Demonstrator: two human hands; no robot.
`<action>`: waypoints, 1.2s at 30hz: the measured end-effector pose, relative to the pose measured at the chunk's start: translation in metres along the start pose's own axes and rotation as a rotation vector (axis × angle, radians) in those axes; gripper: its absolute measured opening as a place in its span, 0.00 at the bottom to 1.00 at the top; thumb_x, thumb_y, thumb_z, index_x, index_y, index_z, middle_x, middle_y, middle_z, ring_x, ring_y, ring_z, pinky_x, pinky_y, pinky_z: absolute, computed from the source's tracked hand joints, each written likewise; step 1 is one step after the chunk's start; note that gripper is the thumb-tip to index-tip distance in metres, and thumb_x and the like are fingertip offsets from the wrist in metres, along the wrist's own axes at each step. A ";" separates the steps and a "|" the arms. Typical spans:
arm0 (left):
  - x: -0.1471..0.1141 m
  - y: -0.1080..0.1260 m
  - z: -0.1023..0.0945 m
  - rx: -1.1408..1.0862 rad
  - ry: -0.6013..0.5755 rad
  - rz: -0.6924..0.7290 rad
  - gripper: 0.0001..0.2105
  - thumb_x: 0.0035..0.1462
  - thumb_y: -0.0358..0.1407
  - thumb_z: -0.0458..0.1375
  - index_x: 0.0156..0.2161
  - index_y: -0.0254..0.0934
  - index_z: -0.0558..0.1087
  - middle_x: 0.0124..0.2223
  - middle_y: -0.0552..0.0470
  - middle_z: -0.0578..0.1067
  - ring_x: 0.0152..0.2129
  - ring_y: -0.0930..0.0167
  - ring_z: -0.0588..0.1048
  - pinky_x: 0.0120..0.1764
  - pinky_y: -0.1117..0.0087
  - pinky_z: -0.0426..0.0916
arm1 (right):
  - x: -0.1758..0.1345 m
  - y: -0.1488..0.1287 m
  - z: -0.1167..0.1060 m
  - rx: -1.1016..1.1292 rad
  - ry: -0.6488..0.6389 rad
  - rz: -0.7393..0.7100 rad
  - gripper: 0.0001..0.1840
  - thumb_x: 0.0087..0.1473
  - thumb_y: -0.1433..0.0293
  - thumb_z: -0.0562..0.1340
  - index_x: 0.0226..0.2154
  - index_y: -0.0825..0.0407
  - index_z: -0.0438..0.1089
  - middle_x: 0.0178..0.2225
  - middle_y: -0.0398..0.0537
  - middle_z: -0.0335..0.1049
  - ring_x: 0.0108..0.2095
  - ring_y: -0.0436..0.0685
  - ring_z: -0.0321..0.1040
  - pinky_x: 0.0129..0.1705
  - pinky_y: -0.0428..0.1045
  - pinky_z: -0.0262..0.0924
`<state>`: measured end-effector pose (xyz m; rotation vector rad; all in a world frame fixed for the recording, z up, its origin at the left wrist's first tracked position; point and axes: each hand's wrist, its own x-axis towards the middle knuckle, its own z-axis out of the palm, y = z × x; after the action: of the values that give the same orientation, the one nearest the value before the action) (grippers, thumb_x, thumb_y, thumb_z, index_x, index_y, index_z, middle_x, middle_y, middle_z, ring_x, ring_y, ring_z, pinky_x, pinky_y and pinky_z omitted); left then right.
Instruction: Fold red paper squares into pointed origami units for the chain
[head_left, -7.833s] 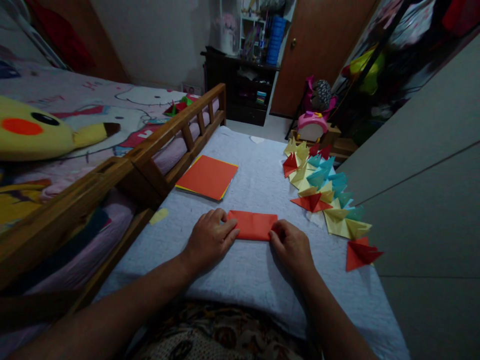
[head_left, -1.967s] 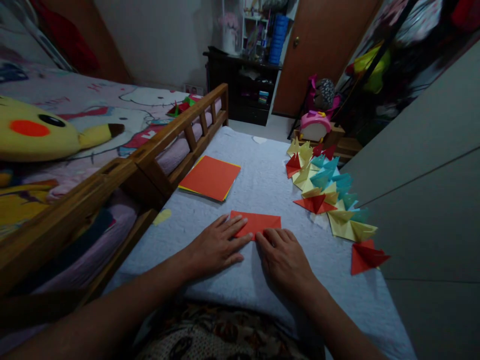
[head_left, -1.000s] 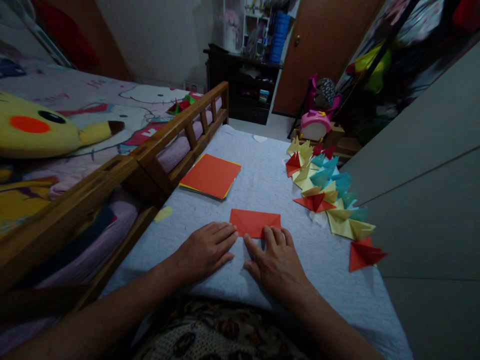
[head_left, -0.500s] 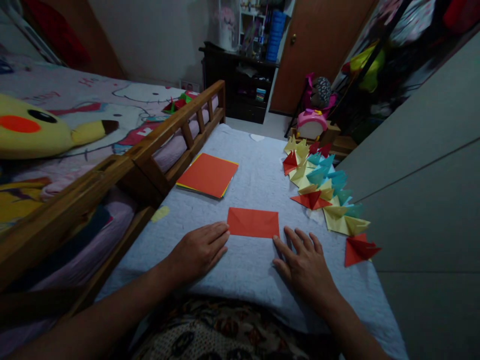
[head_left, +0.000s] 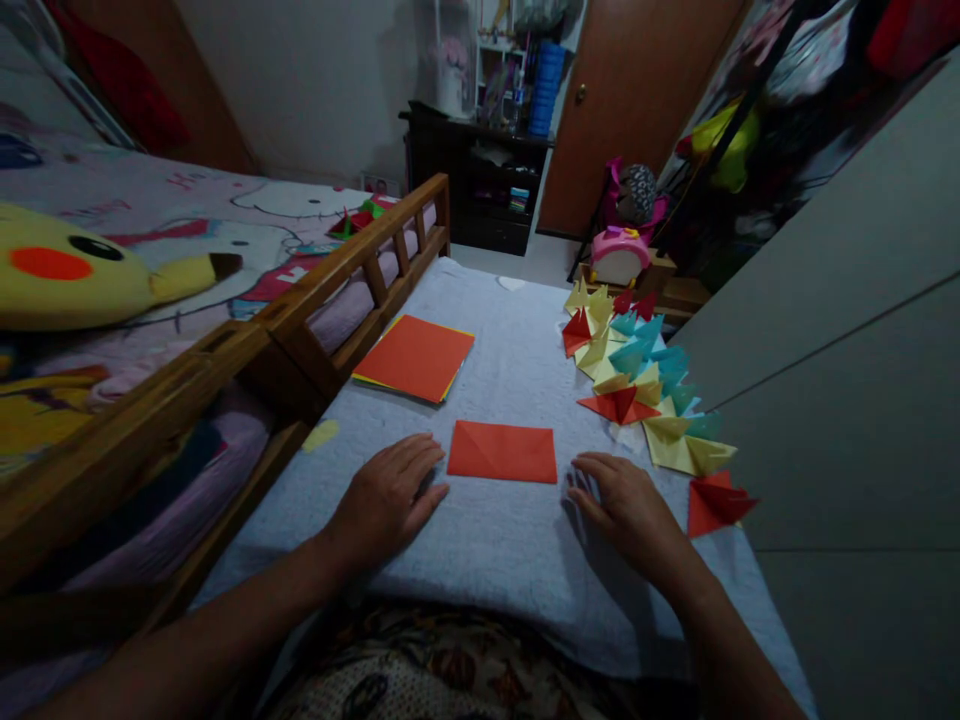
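A red sheet of paper [head_left: 502,452], folded into a rectangle with diagonal creases, lies flat in front of me. My left hand [head_left: 390,493] rests just off its left edge, thumb apart from the fingers and holding nothing. On the other side my right hand [head_left: 626,505] hovers slightly off the right edge, fingers bent and apart, also with nothing in it. A stack of square paper [head_left: 416,357], red on top with yellow showing beneath, lies farther back on the left.
Several folded paper figures [head_left: 637,360] in yellow, blue and red line the right side of the cloth-covered surface [head_left: 510,340]. A wooden bed rail [head_left: 352,255] runs along the left. Behind it lies a yellow plush toy [head_left: 82,265]. A pale cabinet [head_left: 840,400] borders the right.
Both hands have come away from the folded red paper; the right one has lifted and moved right. The paper itself has barely shifted, and the view has tilted slightly.
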<state>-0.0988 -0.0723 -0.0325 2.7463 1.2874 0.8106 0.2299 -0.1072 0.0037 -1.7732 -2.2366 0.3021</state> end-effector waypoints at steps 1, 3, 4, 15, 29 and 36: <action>0.001 -0.001 0.003 0.001 -0.016 -0.048 0.19 0.63 0.39 0.57 0.56 0.32 0.67 0.54 0.37 0.75 0.53 0.56 0.74 0.54 0.49 0.72 | 0.008 -0.003 0.000 0.038 -0.005 0.025 0.20 0.58 0.67 0.62 0.53 0.53 0.71 0.48 0.58 0.75 0.47 0.63 0.72 0.51 0.59 0.65; 0.005 -0.001 0.009 0.001 -0.064 -0.108 0.28 0.61 0.42 0.59 0.61 0.30 0.61 0.58 0.33 0.71 0.56 0.53 0.70 0.56 0.47 0.68 | 0.025 -0.009 0.004 0.141 -0.005 0.067 0.29 0.56 0.69 0.62 0.60 0.56 0.63 0.49 0.59 0.74 0.44 0.61 0.72 0.47 0.57 0.67; 0.007 -0.001 0.011 -0.009 -0.089 -0.119 0.31 0.60 0.42 0.60 0.63 0.29 0.59 0.60 0.32 0.70 0.57 0.52 0.69 0.57 0.47 0.67 | 0.033 -0.011 0.007 0.187 0.005 0.092 0.32 0.55 0.69 0.62 0.62 0.56 0.61 0.49 0.59 0.73 0.42 0.60 0.72 0.47 0.57 0.67; 0.033 0.011 0.005 -0.327 -0.101 -0.179 0.40 0.57 0.33 0.60 0.69 0.41 0.44 0.58 0.39 0.70 0.53 0.58 0.72 0.53 0.51 0.71 | 0.056 -0.002 0.029 0.770 0.201 0.239 0.14 0.48 0.66 0.61 0.39 0.52 0.73 0.28 0.42 0.69 0.26 0.51 0.63 0.28 0.46 0.58; 0.079 0.011 0.000 -0.670 -0.093 -0.118 0.32 0.56 0.28 0.61 0.64 0.41 0.57 0.48 0.47 0.76 0.41 0.68 0.77 0.46 0.61 0.75 | 0.056 0.000 0.020 1.081 0.432 0.177 0.09 0.52 0.63 0.65 0.36 0.48 0.68 0.33 0.44 0.71 0.34 0.54 0.70 0.38 0.50 0.66; 0.083 0.004 0.015 -0.364 0.078 0.217 0.10 0.58 0.27 0.56 0.44 0.36 0.75 0.47 0.44 0.76 0.44 0.64 0.74 0.45 0.58 0.72 | 0.050 -0.003 0.009 0.897 0.520 0.017 0.03 0.57 0.68 0.60 0.34 0.48 0.70 0.34 0.45 0.68 0.39 0.56 0.68 0.44 0.52 0.64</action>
<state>-0.0450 -0.0117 -0.0076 2.6031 0.7610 1.0555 0.2136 -0.0592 0.0000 -1.1871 -1.3778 0.6343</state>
